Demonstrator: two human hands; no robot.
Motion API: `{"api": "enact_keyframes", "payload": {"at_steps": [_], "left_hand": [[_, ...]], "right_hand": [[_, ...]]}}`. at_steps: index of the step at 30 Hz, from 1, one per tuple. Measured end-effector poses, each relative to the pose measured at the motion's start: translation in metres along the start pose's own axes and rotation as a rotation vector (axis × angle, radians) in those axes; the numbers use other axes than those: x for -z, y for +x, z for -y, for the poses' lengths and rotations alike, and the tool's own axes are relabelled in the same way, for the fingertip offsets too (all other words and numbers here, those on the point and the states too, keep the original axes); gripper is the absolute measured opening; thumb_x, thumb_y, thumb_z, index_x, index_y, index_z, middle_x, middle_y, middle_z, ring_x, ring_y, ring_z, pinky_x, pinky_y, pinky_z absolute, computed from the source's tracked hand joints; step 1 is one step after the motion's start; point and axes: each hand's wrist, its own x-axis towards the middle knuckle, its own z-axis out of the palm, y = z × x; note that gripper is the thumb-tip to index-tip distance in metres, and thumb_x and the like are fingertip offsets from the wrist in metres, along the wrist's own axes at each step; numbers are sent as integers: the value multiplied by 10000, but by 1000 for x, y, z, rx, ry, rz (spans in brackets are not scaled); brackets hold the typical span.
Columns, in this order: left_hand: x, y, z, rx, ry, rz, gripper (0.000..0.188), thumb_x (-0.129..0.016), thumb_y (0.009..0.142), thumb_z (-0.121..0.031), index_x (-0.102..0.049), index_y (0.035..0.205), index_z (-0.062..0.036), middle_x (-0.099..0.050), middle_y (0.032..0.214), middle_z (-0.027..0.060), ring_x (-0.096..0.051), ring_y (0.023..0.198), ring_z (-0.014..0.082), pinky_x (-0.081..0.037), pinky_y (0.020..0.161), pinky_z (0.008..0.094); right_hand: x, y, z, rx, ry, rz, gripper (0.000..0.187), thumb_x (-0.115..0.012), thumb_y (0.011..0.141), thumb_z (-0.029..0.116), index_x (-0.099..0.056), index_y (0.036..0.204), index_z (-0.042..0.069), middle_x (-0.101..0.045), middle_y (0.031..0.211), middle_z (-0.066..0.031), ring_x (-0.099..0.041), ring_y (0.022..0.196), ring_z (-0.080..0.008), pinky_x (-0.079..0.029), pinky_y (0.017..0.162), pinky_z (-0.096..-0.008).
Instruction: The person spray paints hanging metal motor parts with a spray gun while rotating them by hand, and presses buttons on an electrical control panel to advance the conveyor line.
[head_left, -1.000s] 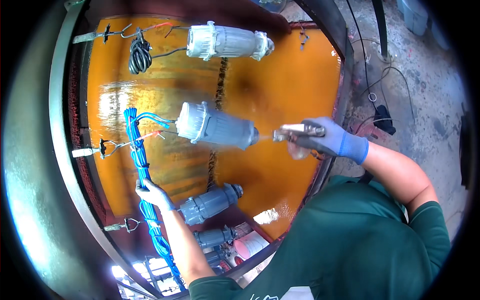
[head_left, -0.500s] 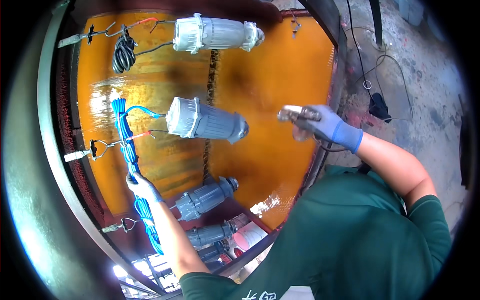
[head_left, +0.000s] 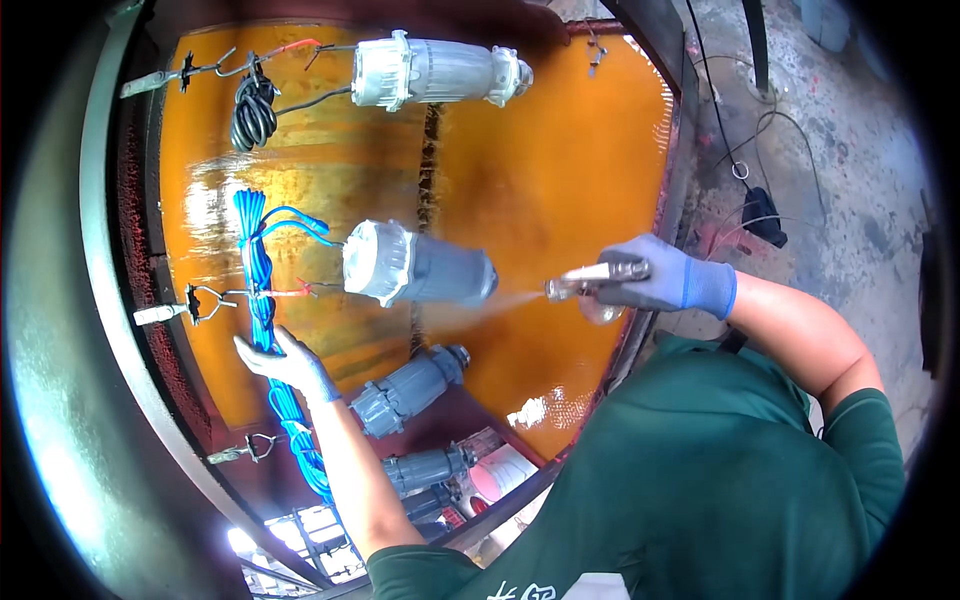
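Observation:
My right hand (head_left: 640, 274), in a blue-grey glove, is wrapped round a metal spray gun (head_left: 572, 282), and a pale mist leaves its nozzle toward the left. The mist reaches the lower end of a hanging pump-shaped motor housing (head_left: 425, 268), grey along its body with a whiter cap. A bundled blue cable (head_left: 258, 270) hangs beside that housing and joins it at the cap. My gloved left hand (head_left: 290, 365) is at the bundle, thumb and fingers spread on either side of it. A red tie and a metal hook (head_left: 205, 303) carry the housing.
Another light grey housing (head_left: 430, 72) with a coiled black cable (head_left: 254, 115) hangs at the far side. Nearer me hang more grey housings (head_left: 410, 390). Behind them stands an orange-coated booth panel (head_left: 550, 160). A pink-and-white bucket (head_left: 500, 472) sits low, and hoses lie on the floor at right.
Spray mist has appeared at the gun, which has moved down and slightly left. The middle housing has turned and shifted. My left hand's fingers have spread from around the blue cable.

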Motion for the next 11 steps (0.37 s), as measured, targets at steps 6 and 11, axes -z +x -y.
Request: {"api": "enact_keyframes", "payload": {"at_steps": [6, 11], "left_hand": [[-11, 53, -54, -228, -167, 43, 587, -670, 1039, -300, -532, 1512, 17, -416, 1603, 285, -425, 1466, 441, -351, 1215, 547], [-52, 106, -47, -305, -126, 166, 572, -687, 1032, -291, -558, 1520, -21, -402, 1624, 287, -421, 1478, 447, -340, 1227, 528]], "right_hand": [[-17, 13, -17, 69, 253, -390, 246, -782, 970, 247, -711, 1063, 30, -698, 789, -69, -646, 704, -135, -524, 659, -326], [-12, 7, 7, 41, 25, -51, 285, -801, 952, 304, -711, 1053, 54, -716, 809, -123, -657, 689, -229, -525, 685, -375]]}}
